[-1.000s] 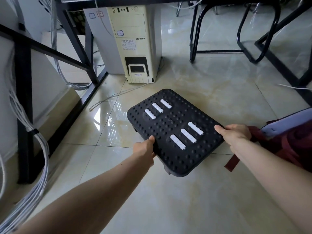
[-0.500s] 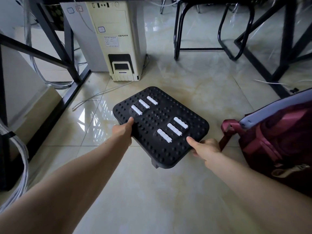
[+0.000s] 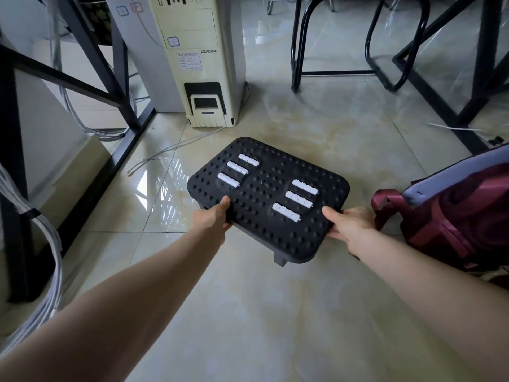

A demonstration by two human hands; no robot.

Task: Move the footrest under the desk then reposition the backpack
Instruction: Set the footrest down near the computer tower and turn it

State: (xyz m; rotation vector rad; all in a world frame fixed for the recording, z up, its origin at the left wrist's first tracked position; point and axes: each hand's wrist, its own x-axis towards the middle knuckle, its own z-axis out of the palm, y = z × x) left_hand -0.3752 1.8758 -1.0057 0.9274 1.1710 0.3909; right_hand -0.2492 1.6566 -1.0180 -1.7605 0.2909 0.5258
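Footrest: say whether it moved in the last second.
Yes. The footrest turned, its right end swinging farther in, squarer to the computer tower.

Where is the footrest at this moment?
In the head view the footrest is at centre, gripped by the left hand and right hand, before the computer tower, with the backpack on its right.

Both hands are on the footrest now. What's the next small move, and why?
Probably slide the footrest straight ahead over the open tile toward the computer tower. The left hand and right hand grip its near edge, it sits skewed, and the backpack lies close on the right, so keep left of it.
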